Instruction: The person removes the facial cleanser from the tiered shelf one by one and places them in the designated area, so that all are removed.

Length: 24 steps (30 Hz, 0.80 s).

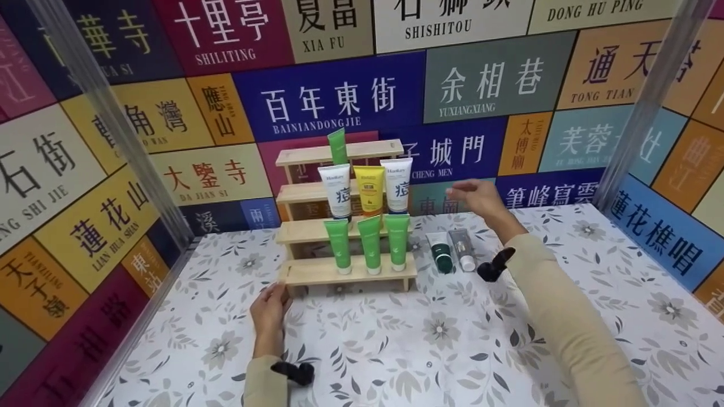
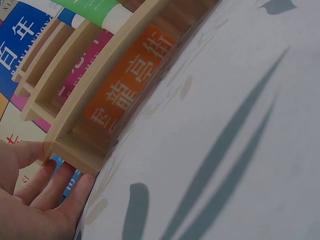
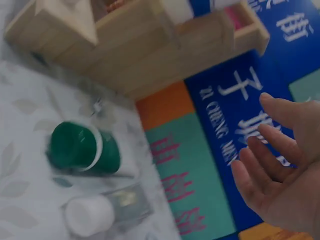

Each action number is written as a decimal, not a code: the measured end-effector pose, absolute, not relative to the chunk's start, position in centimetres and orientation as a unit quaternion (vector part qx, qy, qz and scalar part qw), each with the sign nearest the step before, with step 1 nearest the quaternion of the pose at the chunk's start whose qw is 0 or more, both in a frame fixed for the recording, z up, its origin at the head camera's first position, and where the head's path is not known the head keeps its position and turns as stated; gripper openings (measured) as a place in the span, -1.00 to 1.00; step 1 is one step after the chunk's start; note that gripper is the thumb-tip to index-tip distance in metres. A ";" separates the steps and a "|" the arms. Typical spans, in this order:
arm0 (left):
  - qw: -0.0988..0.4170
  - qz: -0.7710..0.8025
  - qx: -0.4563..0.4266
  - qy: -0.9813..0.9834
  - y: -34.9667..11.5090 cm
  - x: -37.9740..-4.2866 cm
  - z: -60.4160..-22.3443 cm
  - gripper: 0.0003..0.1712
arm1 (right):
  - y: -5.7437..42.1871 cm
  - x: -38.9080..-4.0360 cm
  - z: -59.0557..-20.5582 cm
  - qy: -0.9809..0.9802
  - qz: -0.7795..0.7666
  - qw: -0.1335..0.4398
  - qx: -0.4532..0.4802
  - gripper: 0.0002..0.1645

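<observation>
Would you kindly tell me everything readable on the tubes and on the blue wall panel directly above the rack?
"痘": left white tube, right white tube
"百年東街": blue wall panel
"BAINIANDONGJIE": same panel, beneath
Too small or blurred: remaining print on the white tubes, yellow tube, green tubes, green-capped tube and grey tube.

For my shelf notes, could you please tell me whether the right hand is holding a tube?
No, the right hand is in the air, visibly empty.
</observation>
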State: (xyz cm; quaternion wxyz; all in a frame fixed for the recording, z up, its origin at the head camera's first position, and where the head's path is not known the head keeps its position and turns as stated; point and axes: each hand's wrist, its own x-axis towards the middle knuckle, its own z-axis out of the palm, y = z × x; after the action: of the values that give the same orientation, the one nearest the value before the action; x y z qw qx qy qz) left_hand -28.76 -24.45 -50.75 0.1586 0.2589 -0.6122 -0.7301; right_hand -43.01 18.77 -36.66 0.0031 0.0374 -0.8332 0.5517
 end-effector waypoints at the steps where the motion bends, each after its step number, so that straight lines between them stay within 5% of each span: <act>1: 0.162 -0.729 0.258 -0.613 -24.4 -28.8 -50.8 -0.48 | 18.4 -42.9 -35.9 -0.834 0.550 0.017 0.044 -0.36; 10: 0.171 -0.729 0.255 -0.611 -24.3 -28.8 -50.8 -0.49 | 15.0 -42.5 -29.2 -0.832 0.538 0.102 0.084 -0.39; 24: 0.165 -0.713 0.271 -0.625 -24.4 -28.9 -50.8 -0.49 | 9.5 -43.3 -23.4 -0.841 0.516 0.099 0.130 -0.38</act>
State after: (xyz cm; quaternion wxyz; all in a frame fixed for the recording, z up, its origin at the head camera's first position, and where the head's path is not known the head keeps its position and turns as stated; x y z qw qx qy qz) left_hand -28.91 -24.37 -50.82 0.1649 0.2711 -0.6254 -0.7129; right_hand -43.28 9.51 -23.40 0.0992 0.1300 -0.8406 0.5164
